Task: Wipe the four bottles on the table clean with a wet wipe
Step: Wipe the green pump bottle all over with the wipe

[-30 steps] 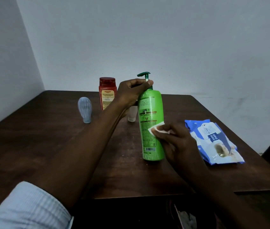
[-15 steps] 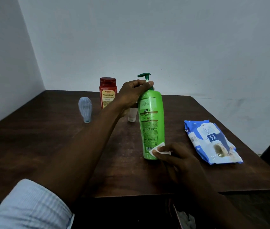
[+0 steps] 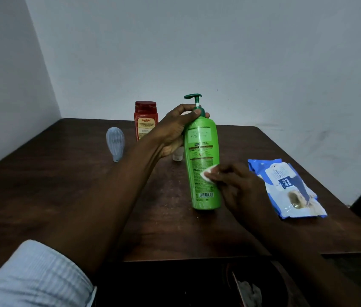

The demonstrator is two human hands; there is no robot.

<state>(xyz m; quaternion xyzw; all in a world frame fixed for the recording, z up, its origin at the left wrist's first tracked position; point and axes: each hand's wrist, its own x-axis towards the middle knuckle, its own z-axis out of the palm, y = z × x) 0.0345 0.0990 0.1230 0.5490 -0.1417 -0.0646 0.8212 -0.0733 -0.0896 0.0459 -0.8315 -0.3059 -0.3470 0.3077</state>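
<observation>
Head view: the left hand point(image 3: 175, 131) forms a grip round the neck of the green bottle point(image 3: 203, 151), with fingers and thumb curled about the collar directly below the pump head point(image 3: 194, 97); the bottle stands on its base on the worktop point(image 3: 64, 185), close to upright, with its printed label facing the camera.

The right hand point(image 3: 239, 187) forms a second grip lower down, at the right side of the same bottle; its fingertips pinch a folded wet wipe point(image 3: 208, 173) and press it against the label at about mid-height.

The red bottle point(image 3: 146, 120) stands behind and to the left of the upper grip, its right edge hidden by that hand; the pale blue bottle point(image 3: 115, 144) stands farther left, cap down, well apart from both grips; the white bottle point(image 3: 177, 156) shows only in part, just behind the left palm and beside the green bottle.

A pack of wipes point(image 3: 285, 189) lies flat on the worktop to the right of the lower grip, near it but not touching; a pale striped sleeve point(image 3: 35, 278) covers the left arm at the lower left edge of the view.
</observation>
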